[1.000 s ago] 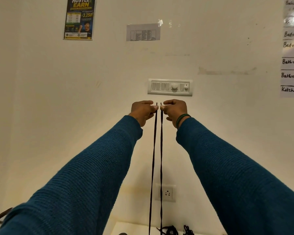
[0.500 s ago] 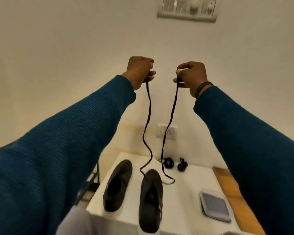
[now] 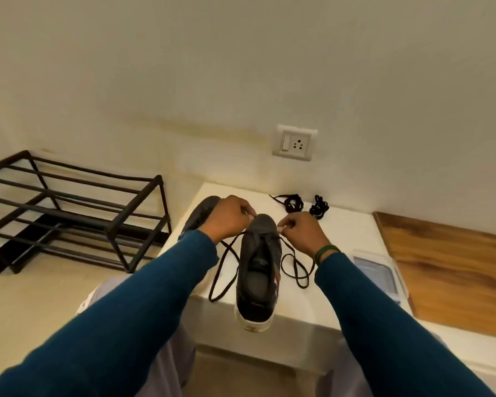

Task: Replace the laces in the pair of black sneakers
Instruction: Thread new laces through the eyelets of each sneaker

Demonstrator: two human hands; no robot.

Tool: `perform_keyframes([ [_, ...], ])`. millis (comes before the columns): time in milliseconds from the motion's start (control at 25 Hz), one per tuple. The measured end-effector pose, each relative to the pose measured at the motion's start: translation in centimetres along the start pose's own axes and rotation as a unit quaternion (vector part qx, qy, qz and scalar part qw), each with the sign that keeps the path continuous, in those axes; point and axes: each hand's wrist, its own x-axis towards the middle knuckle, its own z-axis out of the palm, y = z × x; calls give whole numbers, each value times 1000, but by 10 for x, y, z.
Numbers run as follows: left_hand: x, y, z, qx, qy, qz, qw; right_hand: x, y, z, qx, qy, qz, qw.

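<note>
A black sneaker (image 3: 258,270) with a white sole lies on the white table (image 3: 347,233), its heel hanging over the front edge. A black lace (image 3: 226,267) runs through its front eyelets, with loose loops trailing on both sides. My left hand (image 3: 228,219) pinches one lace end left of the toe. My right hand (image 3: 301,233) pinches the other end right of the toe. The second black sneaker (image 3: 199,216) lies behind my left hand, mostly hidden. Two coiled black laces (image 3: 292,202) (image 3: 319,209) rest at the table's back edge.
A black metal shoe rack (image 3: 69,213) stands on the floor to the left. A clear plastic box (image 3: 378,272) sits at the table's right edge, next to a wooden surface (image 3: 453,270). A wall socket (image 3: 295,143) is above the table.
My hands came down from high in front of the wall to the sneaker's toe, still holding the lace ends. The lace went slack and now lies in loops beside the shoe. The view tilted down.
</note>
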Motion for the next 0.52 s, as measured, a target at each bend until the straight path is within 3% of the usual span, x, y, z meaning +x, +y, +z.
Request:
perform_keyframes([
  [120, 7, -12, 17, -18, 1, -12, 1000, -1, 18, 19, -26, 0, 38, 999],
  [280, 15, -11, 24, -15, -1, -10, 1000, 2, 26, 20, -34, 86, 80, 992],
  [400, 14, -12, 26, -17, -5, -8, 1000, -2, 19, 21, -107, 94, 59, 988],
  [520, 12, -11, 26, -28, -1, 1, 1000, -17, -4, 15, -11, 75, 16, 997],
])
